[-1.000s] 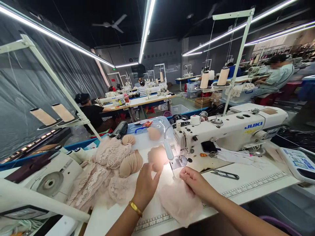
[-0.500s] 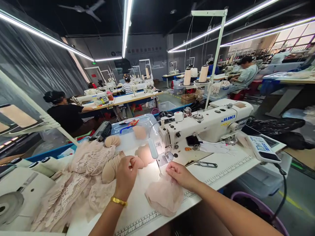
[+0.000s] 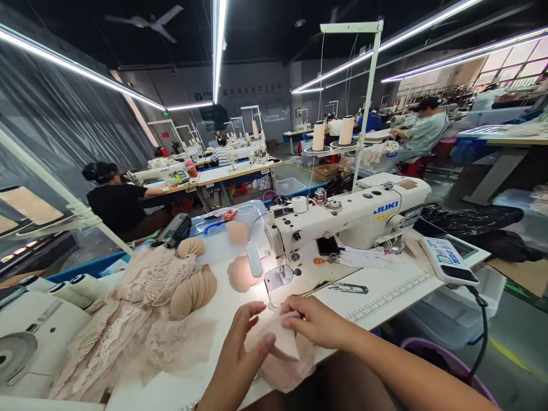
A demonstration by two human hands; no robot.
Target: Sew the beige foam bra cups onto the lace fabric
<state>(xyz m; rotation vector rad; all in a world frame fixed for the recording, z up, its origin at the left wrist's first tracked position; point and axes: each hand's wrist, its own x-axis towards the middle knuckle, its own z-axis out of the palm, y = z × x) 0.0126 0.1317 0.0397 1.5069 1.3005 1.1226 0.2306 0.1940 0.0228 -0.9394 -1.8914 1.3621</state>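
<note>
My right hand [image 3: 314, 322] pinches the upper edge of a pale pink fabric piece [image 3: 289, 365], which looks soft and thin and hangs over the table's front edge. Beside its left side is my left hand [image 3: 244, 351], thumb and fingers spread apart; whether it touches the cloth I cannot tell. Just beyond both hands are the needle plate [image 3: 279, 277] and lit needle area of a white sewing machine [image 3: 338, 208]. Left of the plate lie beige oval pads [image 3: 246, 273], and a fanned stack of similar pads [image 3: 194, 291] sits farther left.
Lace fabric [image 3: 141, 297] is heaped on the left of the table. Thread snips [image 3: 349, 287], a phone [image 3: 327, 246] and a control panel [image 3: 447, 260] are to the right. Thread cones [image 3: 346, 131] stand behind the machine. Co-workers sit at other machines.
My left hand has come from beside the stacked pads, right and nearer me, to the fabric piece. My right hand has lifted that piece's edge. The view has shifted slightly.
</note>
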